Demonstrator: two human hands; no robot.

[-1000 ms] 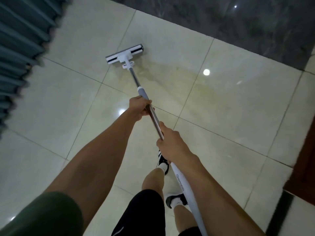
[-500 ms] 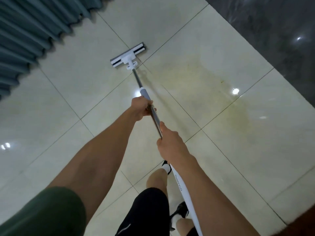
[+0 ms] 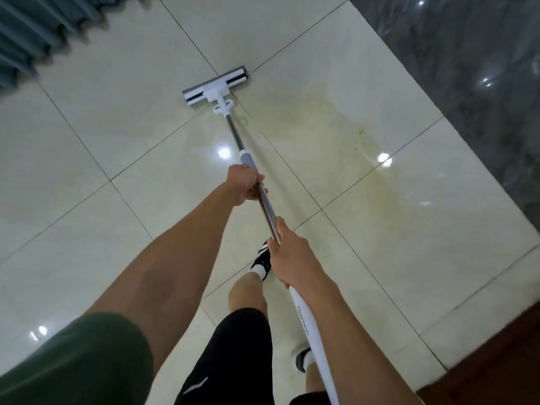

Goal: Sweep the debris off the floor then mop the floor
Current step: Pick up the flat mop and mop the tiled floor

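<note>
A flat mop with a white and grey head (image 3: 215, 86) lies on the glossy cream tile floor (image 3: 122, 118) ahead of me. Its metal shaft (image 3: 237, 137) runs back to a white handle (image 3: 306, 325) by my right side. My left hand (image 3: 245, 185) grips the shaft just below the grey collar. Lower down, my right hand (image 3: 287, 255) grips where metal meets the white handle. A yellowish wet stain (image 3: 344, 135) spreads on the tiles right of the mop head.
Teal pleated curtains (image 3: 32, 33) hang at the upper left. A dark marble wall (image 3: 473, 68) runs along the right. Dark wood (image 3: 502, 361) shows at the lower right. My legs and black-and-white shoes (image 3: 263, 260) stand under the handle.
The view has swung, so curtain and dark wall have shifted in frame. The mop head now sits on a tile joint nearer the stain. Both hands keep their grip.
</note>
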